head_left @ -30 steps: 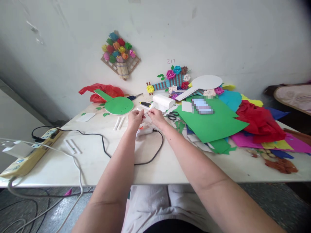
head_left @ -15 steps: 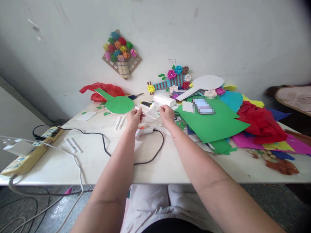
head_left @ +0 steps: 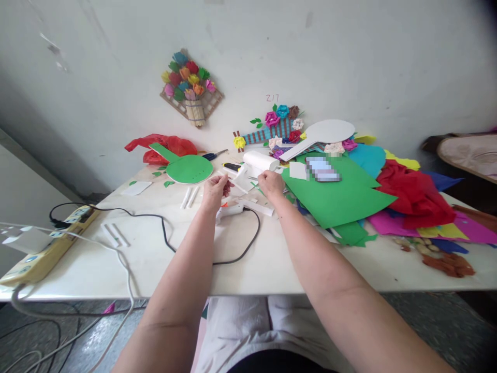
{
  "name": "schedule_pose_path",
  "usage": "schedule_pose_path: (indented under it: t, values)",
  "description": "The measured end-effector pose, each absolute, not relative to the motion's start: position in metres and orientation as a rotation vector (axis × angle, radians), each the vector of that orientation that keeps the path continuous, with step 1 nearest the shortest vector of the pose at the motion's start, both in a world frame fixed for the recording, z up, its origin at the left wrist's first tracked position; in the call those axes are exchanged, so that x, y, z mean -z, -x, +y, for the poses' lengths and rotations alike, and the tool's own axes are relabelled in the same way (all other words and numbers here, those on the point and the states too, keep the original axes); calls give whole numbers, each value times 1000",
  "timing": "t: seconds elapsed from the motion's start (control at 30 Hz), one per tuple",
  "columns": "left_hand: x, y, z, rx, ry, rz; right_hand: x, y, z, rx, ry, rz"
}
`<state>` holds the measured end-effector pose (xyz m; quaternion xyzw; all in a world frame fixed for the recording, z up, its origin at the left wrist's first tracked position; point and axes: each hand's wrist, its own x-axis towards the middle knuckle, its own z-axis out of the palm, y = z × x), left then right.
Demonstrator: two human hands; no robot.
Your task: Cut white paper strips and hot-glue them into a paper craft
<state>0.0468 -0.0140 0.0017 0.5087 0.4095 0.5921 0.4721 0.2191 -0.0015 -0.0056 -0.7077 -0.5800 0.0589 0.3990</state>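
Observation:
My left hand (head_left: 218, 190) is closed in a pinch over the middle of the table. Pale paper pieces lie around its fingertips; what it pinches is too small to make out. My right hand (head_left: 271, 184) is closed around scissors (head_left: 253, 178), whose thin blades point left toward my left hand. Below and between the hands lies a white glue gun (head_left: 232, 209) with a black cord. Just beyond them are a white roll (head_left: 261, 161) and a black-and-yellow cutter (head_left: 232, 167). Left of my left hand rests a green paddle-shaped piece (head_left: 189, 169).
Green sheets (head_left: 337, 199) and a phone (head_left: 323, 169) lie to the right, beside crumpled red paper (head_left: 415, 194). A yellow power strip (head_left: 42, 251) with cords occupies the left edge. White sticks (head_left: 115, 234) lie near it. Against the wall leans a flower craft (head_left: 274, 129).
The right hand has shifted slightly to the right relative to the table, a little away from the left hand. The left hand has barely moved. The whole view has shifted slightly.

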Motion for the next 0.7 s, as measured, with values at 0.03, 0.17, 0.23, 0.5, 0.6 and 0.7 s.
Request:
schedule_pose_path:
  t: [0.03,0.17,0.23,0.5,0.6,0.7]
  values:
    - [-2,-47,-14,-1452,-1243,999,7,-219,-1,-154,1775,-1486]
    - [-1,-46,-14,-1459,-1237,997,8,-217,-2,-148,1700,-1515]
    - [-1,-46,-14,-1460,-1239,994,6,-215,-3,-161,1693,-1502]
    - [1,-46,-13,-1483,-1248,1045,0,-206,-6,-560,1202,-1610]
    - [1,-45,-12,-1487,-1285,1098,-2,-200,-9,-637,1046,-1680]
    - [1,-45,-13,-1479,-1332,1134,-2,-196,-10,-609,985,-1763]
